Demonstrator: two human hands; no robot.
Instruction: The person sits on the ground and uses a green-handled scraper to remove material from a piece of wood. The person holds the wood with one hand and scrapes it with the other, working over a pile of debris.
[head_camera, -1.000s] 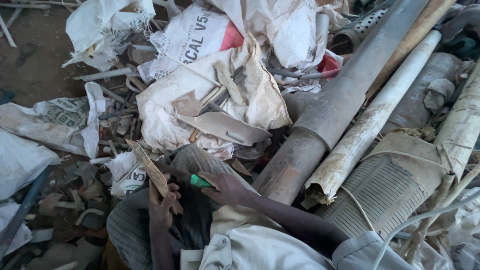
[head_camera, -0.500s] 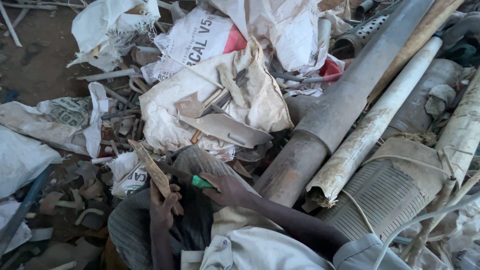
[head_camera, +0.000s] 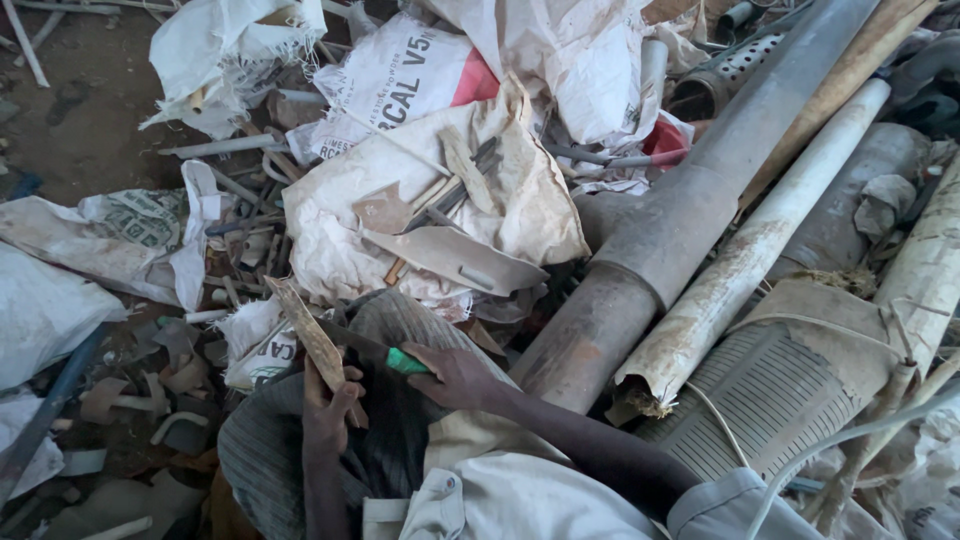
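Note:
My left hand (head_camera: 327, 405) grips a flat, brownish strip of cut pipe (head_camera: 308, 333) and holds it upright and tilted to the left. My right hand (head_camera: 458, 376) is closed around the green handle of a knife (head_camera: 405, 362). The dark blade points left and meets the strip just above my left fingers. Both hands work over a grey ribbed pipe section (head_camera: 262, 447) lying across my lap.
A white sack (head_camera: 345, 235) just ahead carries several flat cut pipe pieces (head_camera: 455, 262). More sacks lie at the left and back. A long grey pipe (head_camera: 690, 215), a white pipe (head_camera: 760, 250) and a slotted screen pipe (head_camera: 770, 390) run along the right. Scrap pieces litter the dirt at the left.

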